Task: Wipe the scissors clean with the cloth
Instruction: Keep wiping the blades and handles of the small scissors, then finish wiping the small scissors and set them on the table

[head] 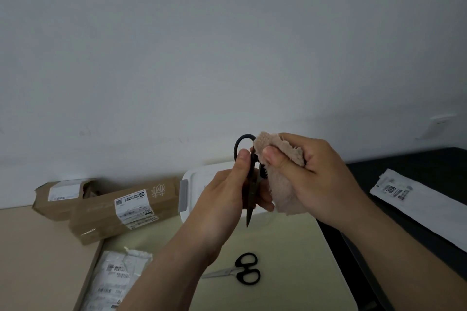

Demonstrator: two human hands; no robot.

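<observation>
My left hand [227, 192] holds a pair of all-black scissors [251, 199] upright in the air, handle loop at the top and blade tips pointing down. My right hand [316, 179] grips a beige fluffy cloth [283, 192] and presses it against the right side of the scissors near the handle and pivot. The second handle loop is hidden by the cloth. A second pair of scissors [240, 271], with black handles and silver blades, lies flat on the pale table [290, 260] below my hands.
Two brown cardboard parcels [121, 209] lie at the left by the wall. A white lidded box [192, 189] stands behind my hands. A grey plastic mail bag [116, 280] lies at the lower left, and a white bag [417, 207] rests on a dark surface at the right.
</observation>
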